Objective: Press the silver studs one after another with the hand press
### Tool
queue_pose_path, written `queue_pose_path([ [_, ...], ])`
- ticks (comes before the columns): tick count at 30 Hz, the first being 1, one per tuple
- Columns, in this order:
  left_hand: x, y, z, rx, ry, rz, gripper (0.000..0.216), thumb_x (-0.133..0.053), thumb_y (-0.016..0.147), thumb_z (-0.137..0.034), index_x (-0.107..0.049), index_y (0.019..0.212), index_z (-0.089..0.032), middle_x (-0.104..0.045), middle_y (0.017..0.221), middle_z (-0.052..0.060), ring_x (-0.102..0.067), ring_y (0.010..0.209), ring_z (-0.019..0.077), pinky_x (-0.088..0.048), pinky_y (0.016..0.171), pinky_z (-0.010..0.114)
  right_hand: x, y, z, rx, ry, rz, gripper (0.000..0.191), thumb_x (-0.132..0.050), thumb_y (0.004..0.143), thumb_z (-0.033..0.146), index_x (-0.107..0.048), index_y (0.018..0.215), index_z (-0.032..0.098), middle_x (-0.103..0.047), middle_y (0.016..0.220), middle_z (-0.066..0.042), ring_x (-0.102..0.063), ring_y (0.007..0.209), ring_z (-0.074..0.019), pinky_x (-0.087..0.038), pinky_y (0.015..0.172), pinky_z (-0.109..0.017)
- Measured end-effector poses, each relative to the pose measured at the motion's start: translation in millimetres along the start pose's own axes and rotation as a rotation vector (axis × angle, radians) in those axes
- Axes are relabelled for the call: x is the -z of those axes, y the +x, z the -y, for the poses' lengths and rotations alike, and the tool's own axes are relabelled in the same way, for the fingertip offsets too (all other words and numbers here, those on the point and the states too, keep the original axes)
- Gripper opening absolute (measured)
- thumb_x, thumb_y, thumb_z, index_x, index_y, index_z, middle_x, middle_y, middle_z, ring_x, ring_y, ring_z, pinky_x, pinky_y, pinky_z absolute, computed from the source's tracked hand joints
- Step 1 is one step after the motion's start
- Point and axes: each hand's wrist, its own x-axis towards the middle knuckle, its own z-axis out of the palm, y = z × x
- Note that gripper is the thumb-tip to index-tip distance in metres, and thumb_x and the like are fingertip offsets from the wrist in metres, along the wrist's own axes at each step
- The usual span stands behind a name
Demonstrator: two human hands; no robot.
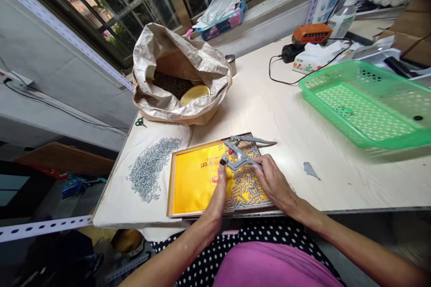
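Note:
A shallow wooden tray (170,188) with a yellow lining lies at the table's near edge, its right half covered with several small metal pins (245,188). My right hand (274,181) is closed round the lower handle of grey metal pliers (240,154) held over the tray. The pliers' upper handle sticks out to the right. My left hand (220,190) pinches something small at the pliers' jaw; I cannot make out what it is.
A heap of metal pins (151,168) lies on white cloth left of the tray. Behind it stands an open paper sack (178,71) with dark pellets and a yellow scoop. A green plastic basket (367,103), black cable, charger and bottle occupy the right.

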Motion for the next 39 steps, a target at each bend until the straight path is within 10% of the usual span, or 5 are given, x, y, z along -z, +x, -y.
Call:
queue_pose_path([
  [4, -15, -8, -1, -0.021, -0.012, 0.142, 0.072, -0.024, 0.098, -0.069, -0.047, 0.15, -0.024, -0.044, 0.157, 0.004, -0.035, 0.149, 0.0273, -0.032, 0.121, 0.048, 0, 1, 1, -0.006, 0.007, -0.027, 0.015, -0.039, 0.101, 0.03, -0.051, 0.105, 0.024, -0.057, 0.095, -0.008, -0.058, 0.088, -0.0244, -0.051, 0.078, -0.042],
  [12, 43, -35, 23, -0.114, 0.59, -0.058, 0.073, -0.054, 0.086, -0.055, -0.053, 0.143, -0.01, -0.068, 0.118, 0.019, -0.061, 0.116, 0.0335, -0.043, 0.108, 0.051, 2, 1, 2, 0.004, 0.017, -0.016, 0.014, -0.04, 0.102, 0.033, -0.05, 0.104, 0.024, -0.056, 0.095, -0.008, -0.057, 0.089, -0.0239, -0.051, 0.079, -0.043],
  [21, 4, -17, 22, -0.241, 0.547, 0.097, 0.048, -0.048, 0.086, -0.023, -0.064, 0.13, -0.016, -0.067, 0.111, 0.015, -0.063, 0.107, 0.0269, -0.049, 0.102, 0.042, -2, 1, -1, 0.014, -0.014, -0.035, 0.016, -0.037, 0.103, 0.034, -0.05, 0.104, 0.024, -0.057, 0.094, -0.008, -0.059, 0.088, -0.0239, -0.052, 0.077, -0.042],
  [31, 122, -23, 19, -0.297, 0.52, -0.476, 0.04, -0.048, 0.088, -0.029, -0.069, 0.119, -0.017, -0.065, 0.113, 0.011, -0.065, 0.103, 0.0226, -0.052, 0.097, 0.042, 0, 11, 44, 0.365, -0.35, 0.102, 0.017, -0.038, 0.101, 0.022, -0.054, 0.097, 0.023, -0.061, 0.086, -0.007, -0.055, 0.085, -0.0245, -0.043, 0.091, -0.05],
  [39, 122, -55, 55, -0.481, 0.624, -0.545, 0.029, -0.043, 0.098, -0.034, -0.061, 0.115, -0.018, -0.065, 0.113, 0.012, -0.063, 0.11, 0.0243, -0.051, 0.1, 0.043, -78, 21, 68, 0.438, -0.413, 0.394, 0.013, -0.044, 0.096, 0.015, -0.052, 0.089, 0.022, -0.061, 0.087, -0.007, -0.051, 0.078, -0.0226, -0.037, 0.071, -0.037],
])
